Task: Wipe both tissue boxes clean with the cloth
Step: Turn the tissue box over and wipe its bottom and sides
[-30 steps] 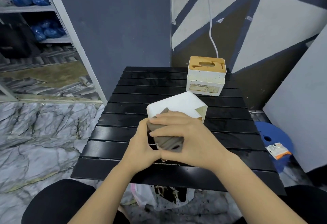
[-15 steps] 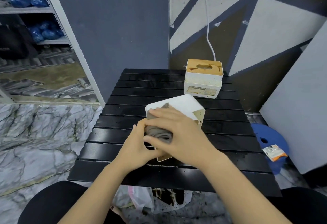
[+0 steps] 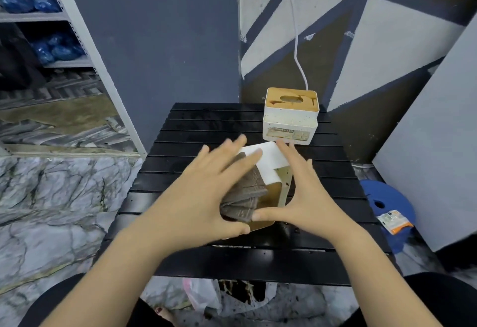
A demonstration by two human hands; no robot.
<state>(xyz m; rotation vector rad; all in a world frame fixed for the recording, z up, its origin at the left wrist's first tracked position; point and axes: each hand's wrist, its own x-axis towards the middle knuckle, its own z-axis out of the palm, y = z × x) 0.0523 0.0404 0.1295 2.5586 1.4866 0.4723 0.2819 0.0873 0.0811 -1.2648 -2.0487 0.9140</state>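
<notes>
Frame centre: left hand (image 3: 206, 195) flat, fingers spread, pressing soft grey cloth (image 3: 245, 197) onto near tissue box (image 3: 271, 161); right hand (image 3: 304, 197) open, bracing its side. We judge box light, rigid, slippery: hold by side walls.

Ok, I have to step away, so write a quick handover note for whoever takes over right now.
Left hand: open, fingers spread, lying over the grey cloth.
Right hand: open, against the side of the near tissue box.
Near tissue box: tipped over on the black table, cloth against it.
Far tissue box: upright at the table's back, untouched.
Done: nothing certain; near box mid-wipe.
Left: finish it, then wipe the far box.
</notes>
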